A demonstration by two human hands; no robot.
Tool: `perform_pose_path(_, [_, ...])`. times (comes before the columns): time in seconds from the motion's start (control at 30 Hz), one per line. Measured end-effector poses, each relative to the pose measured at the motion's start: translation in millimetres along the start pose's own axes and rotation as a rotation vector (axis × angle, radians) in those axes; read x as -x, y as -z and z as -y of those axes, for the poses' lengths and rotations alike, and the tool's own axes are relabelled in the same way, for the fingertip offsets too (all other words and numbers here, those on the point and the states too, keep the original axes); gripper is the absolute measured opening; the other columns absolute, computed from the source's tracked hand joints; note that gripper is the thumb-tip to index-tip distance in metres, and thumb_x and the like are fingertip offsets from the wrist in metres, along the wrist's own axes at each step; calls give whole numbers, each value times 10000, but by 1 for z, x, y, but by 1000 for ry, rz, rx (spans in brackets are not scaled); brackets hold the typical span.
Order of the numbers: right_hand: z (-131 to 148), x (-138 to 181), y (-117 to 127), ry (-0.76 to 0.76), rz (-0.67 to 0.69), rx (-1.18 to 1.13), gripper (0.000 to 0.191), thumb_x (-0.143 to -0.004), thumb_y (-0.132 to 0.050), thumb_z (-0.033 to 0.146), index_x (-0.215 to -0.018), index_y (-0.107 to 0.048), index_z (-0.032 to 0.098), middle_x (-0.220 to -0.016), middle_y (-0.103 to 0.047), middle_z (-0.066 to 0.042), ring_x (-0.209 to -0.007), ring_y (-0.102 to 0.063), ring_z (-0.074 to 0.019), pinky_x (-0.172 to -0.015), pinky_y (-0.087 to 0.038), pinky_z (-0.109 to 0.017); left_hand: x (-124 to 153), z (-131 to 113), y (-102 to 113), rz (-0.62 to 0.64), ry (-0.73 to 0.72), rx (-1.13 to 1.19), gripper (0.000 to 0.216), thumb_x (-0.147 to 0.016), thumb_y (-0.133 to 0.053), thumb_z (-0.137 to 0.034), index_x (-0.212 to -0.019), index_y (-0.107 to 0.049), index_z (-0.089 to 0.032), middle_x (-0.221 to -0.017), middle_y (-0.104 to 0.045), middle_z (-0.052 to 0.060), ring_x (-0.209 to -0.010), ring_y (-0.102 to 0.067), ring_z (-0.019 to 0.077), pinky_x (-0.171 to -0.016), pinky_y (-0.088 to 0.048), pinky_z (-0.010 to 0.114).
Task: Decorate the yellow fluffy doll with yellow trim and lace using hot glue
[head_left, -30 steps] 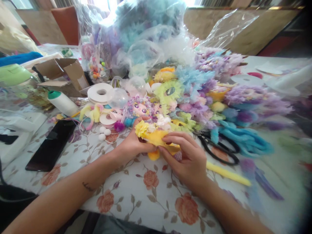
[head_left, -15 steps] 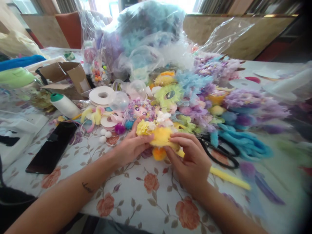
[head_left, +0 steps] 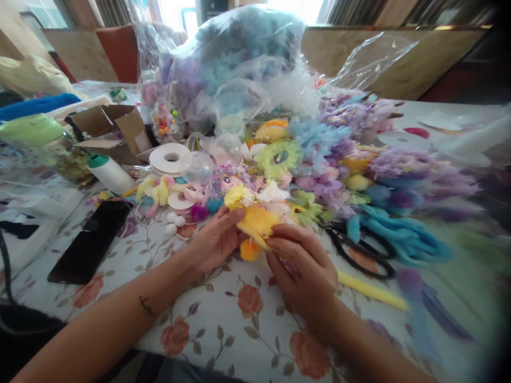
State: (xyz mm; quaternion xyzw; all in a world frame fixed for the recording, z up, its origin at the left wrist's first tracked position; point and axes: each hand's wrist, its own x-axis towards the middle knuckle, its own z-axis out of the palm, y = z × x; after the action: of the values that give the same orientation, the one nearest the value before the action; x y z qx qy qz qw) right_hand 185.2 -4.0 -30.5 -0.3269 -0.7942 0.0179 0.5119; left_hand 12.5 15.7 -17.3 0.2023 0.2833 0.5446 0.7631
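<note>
A fluffy yellow craft piece (head_left: 259,221) is held between both hands above the tablecloth. An orange pompom (head_left: 251,250) hangs at its lower side, and a yellow ruffled flower (head_left: 235,197) shows at its upper left. My left hand (head_left: 217,236) grips the piece from the left, thumb on top. On the right, my right hand (head_left: 305,266) pinches its edge between thumb and fingers. What lies under the fingertips is hidden. Just beyond are a doll face with curly purple hair (head_left: 227,181) and white fluff (head_left: 275,192).
Black-handled scissors (head_left: 363,252), a blue fuzzy coil (head_left: 407,236) and a yellow fuzzy strip (head_left: 371,291) lie right. At left are a phone (head_left: 90,242), a thread cone (head_left: 109,173) and a ribbon roll (head_left: 159,159). A large clear plastic bag (head_left: 243,58) rises behind.
The yellow piece has tilted and turned between my hands, with the orange pompom shifting slightly left. My right hand has moved a little left and down, its fingers closer together.
</note>
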Motion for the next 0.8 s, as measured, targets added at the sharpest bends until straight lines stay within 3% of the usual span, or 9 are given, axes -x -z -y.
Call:
perform_pose_path(0.23, [2, -2, -3, 20, 45, -9, 179, -832, -659, 96, -970, -656, 210, -1075, -672, -106, -934, -690, -229, -802, -587, -366, -1, -2, 1, 14, 41, 9, 218, -810, -753, -262, -981, -660, -164, -1023, -733, 60, -924, -703, 201, -835, -577, 291])
perform_pose_path(0.37, [-21, -16, 34, -43, 42, 110, 86, -850, -653, 132, -882, -667, 210, -897, -723, -67, -829, -700, -210, -766, -567, -342, -2, -11, 5, -8, 0, -45, 306, -751, -802, -313, -980, -664, -164, -984, -742, 63, -821, -722, 235, -755, -619, 343])
perform_pose_path(0.43, [-44, -21, 68, -236, 92, 226, 68, -853, -655, 207, -790, -680, 208, -744, -712, -38, -678, -684, -195, -658, -550, -317, -3, -15, 7, -14, -19, -29, 288, -749, -802, -304, -969, -676, -167, -948, -750, 50, -801, -727, 226, -722, -627, 313])
perform_pose_path(0.5, [-67, -20, 104, -541, 304, 279, 159, -819, -665, 337, -727, -701, 214, -650, -709, -21, -564, -660, -194, -541, -508, -301, -4, -16, 9, -28, -30, 5, 267, -724, -821, -266, -934, -682, -177, -910, -755, 33, -790, -730, 206, -678, -623, 254])
perform_pose_path(0.6, [-94, -9, 139, -808, 486, 255, 269, -770, -673, 473, -757, -718, 209, -710, -741, -41, -608, -685, -225, -542, -506, -309, -4, -14, 10, -56, -14, 37, 270, -685, -847, -214, -892, -675, -195, -888, -756, 20, -813, -731, 192, -668, -613, 203])
perform_pose_path(0.67, [-103, -2, 142, -829, 485, 304, 351, -767, -664, 550, -809, -724, 207, -738, -744, -53, -628, -691, -236, -565, -508, -324, -4, -13, 9, -63, 10, 21, 278, -686, -845, -206, -900, -669, -198, -859, -748, 15, -793, -728, 185, -634, -608, 190])
perform_pose_path(0.8, [-104, 3, 117, -688, 443, 481, 448, -798, -618, 539, -1063, -717, 192, -693, -715, -36, -565, -658, -218, -532, -474, -319, -4, -11, 7, -87, 49, -56, 264, -735, -810, -218, -937, -642, -195, -867, -731, 15, -761, -716, 178, -598, -604, 210])
